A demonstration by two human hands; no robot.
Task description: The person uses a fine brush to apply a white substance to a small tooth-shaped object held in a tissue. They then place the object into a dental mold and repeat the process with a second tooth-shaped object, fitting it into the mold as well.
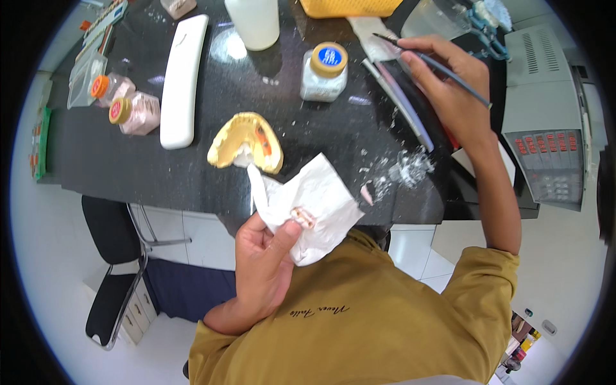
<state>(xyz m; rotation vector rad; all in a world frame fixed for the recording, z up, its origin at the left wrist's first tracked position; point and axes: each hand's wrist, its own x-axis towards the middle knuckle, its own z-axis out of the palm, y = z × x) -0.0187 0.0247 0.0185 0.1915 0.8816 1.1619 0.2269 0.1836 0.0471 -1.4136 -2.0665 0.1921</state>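
Note:
My left hand (266, 263) pinches a white tissue (330, 205), and under its thumb lies a small pink-and-white dental piece (304, 218). The tissue hangs in front of me at the near edge of the table. My right hand (457, 90) is raised at the right, closed around a thin brush (459, 81). Its dark tip points left, near a folded white tissue (375, 40). Just beyond the left hand, a yellow plaster dental cast (221, 142) rests on the table, with orange-red marks on its right side.
A gold-lidded jar (323, 88) stands beyond the cast. At left are a long white case (183, 83) and pink powder jars (142, 114). White shavings (412, 168) litter the dark table (128, 163). A white plastic cup (253, 25) and a device with red displays (545, 115) stand farther off.

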